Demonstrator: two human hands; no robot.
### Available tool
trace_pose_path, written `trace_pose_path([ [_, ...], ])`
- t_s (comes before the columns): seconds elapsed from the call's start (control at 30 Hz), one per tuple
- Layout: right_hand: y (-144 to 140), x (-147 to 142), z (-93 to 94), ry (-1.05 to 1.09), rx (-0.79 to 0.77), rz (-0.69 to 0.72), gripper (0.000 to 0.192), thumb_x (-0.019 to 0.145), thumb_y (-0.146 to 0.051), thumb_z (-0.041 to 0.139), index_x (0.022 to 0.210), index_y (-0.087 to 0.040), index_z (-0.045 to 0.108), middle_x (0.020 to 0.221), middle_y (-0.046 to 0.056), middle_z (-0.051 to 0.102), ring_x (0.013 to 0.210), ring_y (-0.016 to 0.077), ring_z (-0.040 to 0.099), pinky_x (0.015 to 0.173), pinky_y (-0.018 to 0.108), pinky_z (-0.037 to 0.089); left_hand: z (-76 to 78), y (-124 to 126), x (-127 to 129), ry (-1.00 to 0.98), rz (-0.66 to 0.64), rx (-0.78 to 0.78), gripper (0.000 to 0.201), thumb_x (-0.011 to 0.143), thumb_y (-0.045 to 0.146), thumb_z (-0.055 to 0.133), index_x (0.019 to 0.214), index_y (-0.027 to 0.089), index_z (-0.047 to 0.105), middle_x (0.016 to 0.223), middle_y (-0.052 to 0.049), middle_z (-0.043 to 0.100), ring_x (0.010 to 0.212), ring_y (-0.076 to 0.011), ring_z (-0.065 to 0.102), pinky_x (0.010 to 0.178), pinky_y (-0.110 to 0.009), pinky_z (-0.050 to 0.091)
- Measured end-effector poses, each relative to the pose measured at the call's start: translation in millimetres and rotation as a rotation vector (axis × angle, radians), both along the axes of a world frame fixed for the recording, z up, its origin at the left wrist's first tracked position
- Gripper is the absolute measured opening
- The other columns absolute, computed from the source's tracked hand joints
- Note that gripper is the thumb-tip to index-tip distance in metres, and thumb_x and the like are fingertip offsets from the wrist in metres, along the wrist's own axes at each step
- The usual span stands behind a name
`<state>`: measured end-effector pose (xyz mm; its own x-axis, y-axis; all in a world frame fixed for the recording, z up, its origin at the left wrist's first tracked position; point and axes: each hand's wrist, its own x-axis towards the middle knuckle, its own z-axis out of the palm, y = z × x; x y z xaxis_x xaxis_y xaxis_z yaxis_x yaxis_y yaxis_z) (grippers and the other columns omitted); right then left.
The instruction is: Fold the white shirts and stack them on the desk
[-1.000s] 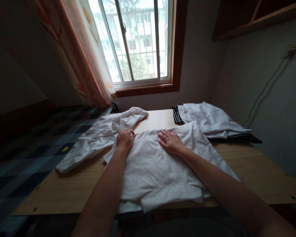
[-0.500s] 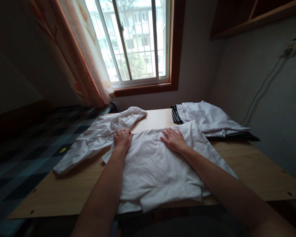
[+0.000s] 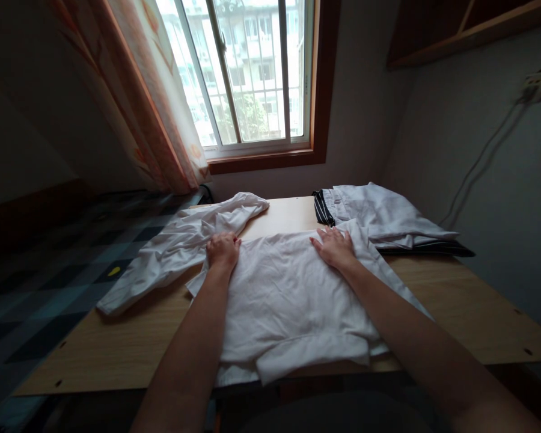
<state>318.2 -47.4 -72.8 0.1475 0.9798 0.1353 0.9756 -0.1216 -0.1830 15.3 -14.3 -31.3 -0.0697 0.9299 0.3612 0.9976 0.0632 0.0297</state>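
White shirt (image 3: 288,300) lies flat in the middle of the wooden table (image 3: 117,349), right in front of you, with its near hem hanging a little over the table's front edge. Left of the shirt, past the table's left edge, is a dark checkered cover (image 3: 49,282), and a crumpled white garment (image 3: 180,246) lies across the table's left corner, its sleeve touching the shirt's far left corner.

Your left hand (image 3: 223,251) rests on that far left corner of the shirt. The fingers are curled down and pressed together on the cloth; whether they pinch a fold under them, I cannot tell. Keep this hand heavy, as an anchor, so the cloth does not slide when the other hand works.

Your right hand (image 3: 336,248) lies on the far right part of the shirt, palm down, fingers spread flat and pointing away from you. To smooth well, I think you should push outward from the shirt's middle toward its right edge with the whole palm, slowly, and not lift the fingers, because the wrinkles near the middle look shallow and will go out with even pressure.

Right of the shirt, a folded pile (image 3: 383,219) of white and dark striped clothes sits at the table's far right side, touching the shirt's right shoulder. Behind the table is the window (image 3: 252,78)
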Motion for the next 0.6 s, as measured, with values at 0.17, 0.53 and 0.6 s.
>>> trace_pose_path([
  [0.17,3.7,11.5,-3.3,0.002,0.013,-0.093,0.057,0.101,-0.048,0.028,0.149,-0.022,0.044,0.158,0.009,0.036,0.147,0.0267,0.027,0.12,0.051,0.008,0.3,1.7,-1.1,-0.007,0.033,-0.023,0.027,0.09,0.037,0.053,0.093,0.017,0.071,0.108,-0.016,0.068,0.107,-0.0338,0.057,0.088,-0.041,0.046],
  [0.53,1.6,5.8,-6.5,-0.047,0.081,-0.123,0.056,0.101,-0.043,0.027,0.148,-0.019,0.046,0.156,0.011,0.039,0.145,0.0292,0.03,0.118,0.054,0.007,11.9,-42.9,85.6,-0.061,-0.511,0.103,0.042,0.098,0.026,0.039,0.135,0.013,0.054,0.138,-0.015,0.058,0.131,-0.026,0.047,0.112,-0.039,0.035],
  [0.6,1.4,6.1,-6.9,-0.05,0.086,-0.121,0.056,0.101,-0.043,0.028,0.148,-0.019,0.046,0.156,0.011,0.039,0.145,0.0289,0.03,0.118,0.054,0.007,-1.6,-51.4,107.8,-0.089,-0.646,0.028,0.044,0.1,0.027,0.037,0.138,0.012,0.052,0.142,-0.015,0.055,0.135,-0.0244,0.046,0.116,-0.038,0.033],
])
